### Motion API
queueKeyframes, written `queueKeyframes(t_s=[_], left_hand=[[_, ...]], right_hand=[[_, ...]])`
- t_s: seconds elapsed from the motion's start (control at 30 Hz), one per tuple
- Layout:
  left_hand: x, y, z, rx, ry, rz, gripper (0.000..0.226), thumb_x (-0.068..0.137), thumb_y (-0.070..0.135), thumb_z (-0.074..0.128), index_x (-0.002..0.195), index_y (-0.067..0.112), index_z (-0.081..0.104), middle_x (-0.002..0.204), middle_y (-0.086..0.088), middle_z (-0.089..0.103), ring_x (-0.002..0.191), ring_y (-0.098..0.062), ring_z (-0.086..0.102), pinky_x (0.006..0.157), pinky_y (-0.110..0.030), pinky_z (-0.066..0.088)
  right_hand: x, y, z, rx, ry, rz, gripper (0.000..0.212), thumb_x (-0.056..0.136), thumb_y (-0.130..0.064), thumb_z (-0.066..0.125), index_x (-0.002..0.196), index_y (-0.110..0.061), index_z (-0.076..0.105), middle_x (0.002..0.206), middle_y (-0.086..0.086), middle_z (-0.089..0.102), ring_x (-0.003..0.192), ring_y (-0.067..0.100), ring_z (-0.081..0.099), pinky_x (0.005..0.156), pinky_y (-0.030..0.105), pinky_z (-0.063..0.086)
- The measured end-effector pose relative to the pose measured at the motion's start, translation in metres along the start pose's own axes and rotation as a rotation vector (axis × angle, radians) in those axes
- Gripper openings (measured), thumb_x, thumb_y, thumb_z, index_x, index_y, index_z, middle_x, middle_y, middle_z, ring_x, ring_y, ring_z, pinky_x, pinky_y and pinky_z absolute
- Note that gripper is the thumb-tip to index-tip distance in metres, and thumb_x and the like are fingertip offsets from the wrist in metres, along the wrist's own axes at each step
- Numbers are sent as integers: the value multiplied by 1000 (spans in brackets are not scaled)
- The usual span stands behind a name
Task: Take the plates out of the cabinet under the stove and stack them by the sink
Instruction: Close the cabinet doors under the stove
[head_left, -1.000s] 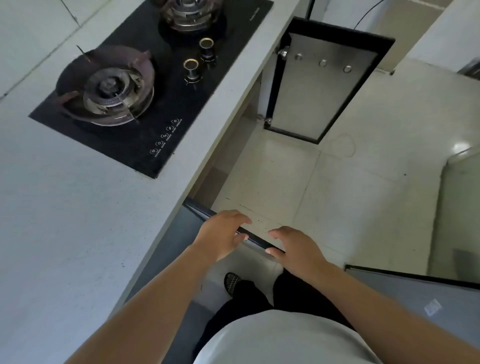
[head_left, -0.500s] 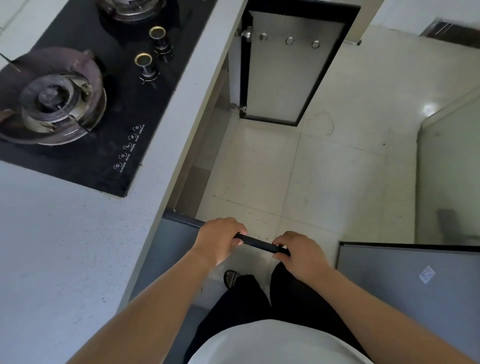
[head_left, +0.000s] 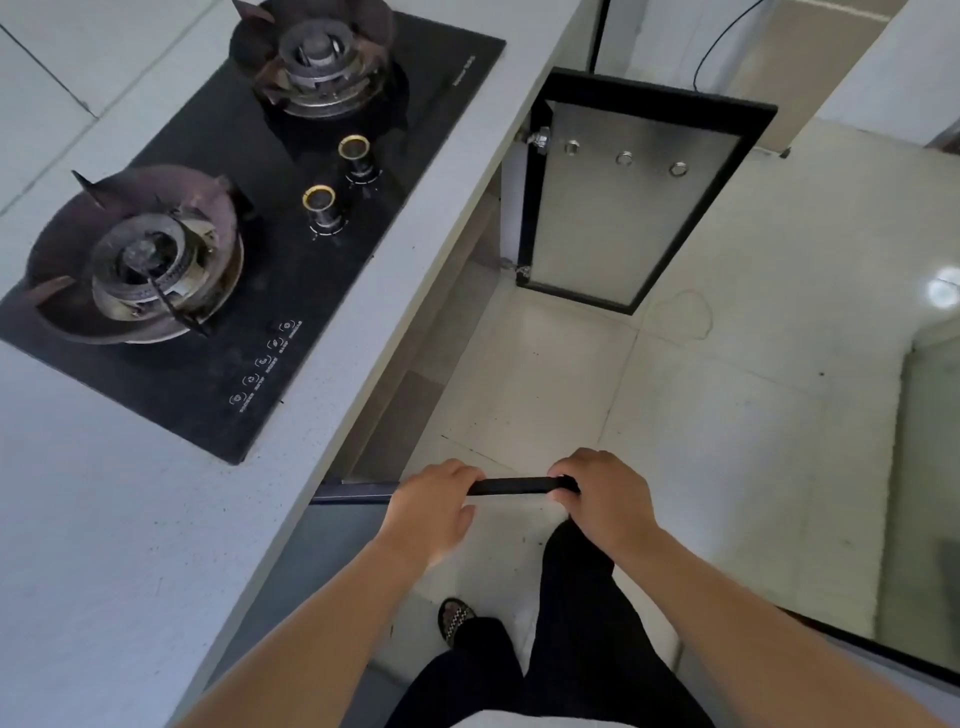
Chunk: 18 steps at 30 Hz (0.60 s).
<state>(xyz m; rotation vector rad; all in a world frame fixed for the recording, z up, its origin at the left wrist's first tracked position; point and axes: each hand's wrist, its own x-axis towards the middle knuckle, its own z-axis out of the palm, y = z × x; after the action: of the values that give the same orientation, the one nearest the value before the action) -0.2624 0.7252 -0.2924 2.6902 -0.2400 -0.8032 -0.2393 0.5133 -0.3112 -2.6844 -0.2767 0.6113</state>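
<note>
A black two-burner stove (head_left: 218, 218) is set into the grey counter (head_left: 93, 519). Below it the cabinet stands open, and its inside is hidden under the counter edge. My left hand (head_left: 431, 506) and my right hand (head_left: 605, 496) both grip the black top edge of the near cabinet door (head_left: 519, 486), which swings out in front of me. The far cabinet door (head_left: 628, 202) stands wide open, showing a metal inner face. No plates or sink are visible.
Pale floor tiles (head_left: 701, 415) spread to the right of the cabinet. A glass-fronted dark-framed panel (head_left: 930, 493) stands at the right edge. My legs in dark trousers and one patterned shoe (head_left: 454, 618) are below the hands. A thin black cable (head_left: 727, 36) hangs at the top.
Both hands went from resting on the near door's top edge to closing around it. The door has swung further out from the counter.
</note>
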Motion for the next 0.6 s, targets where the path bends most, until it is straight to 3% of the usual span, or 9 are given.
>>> queueKeyframes(t_s=[0.3, 0.43, 0.6], left_hand=[[42, 18, -31, -82, 26, -360, 57, 93, 23, 44, 146, 22, 22, 152, 4, 25, 136, -18, 28, 111, -34, 31], [59, 23, -33, -141, 129, -493, 63, 92, 20, 45, 148, 20, 15, 155, 2, 15, 143, -19, 14, 114, -35, 26], [79, 18, -26, -146, 206, -567, 70, 91, 11, 39, 149, 19, 0, 159, 5, -6, 146, -17, -5, 120, -37, 8]], right_hand=[[126, 4, -49, -47, -36, -366, 24, 89, -28, 58, 112, -24, 64, 108, -6, 61, 101, 16, 52, 74, 27, 43], [171, -4, -57, -64, -12, -514, 22, 85, -19, 64, 107, -18, 68, 102, 0, 65, 97, 22, 56, 68, 30, 46], [214, -11, -55, -77, 31, -699, 22, 72, -9, 77, 94, -13, 71, 90, 5, 67, 83, 28, 63, 55, 30, 48]])
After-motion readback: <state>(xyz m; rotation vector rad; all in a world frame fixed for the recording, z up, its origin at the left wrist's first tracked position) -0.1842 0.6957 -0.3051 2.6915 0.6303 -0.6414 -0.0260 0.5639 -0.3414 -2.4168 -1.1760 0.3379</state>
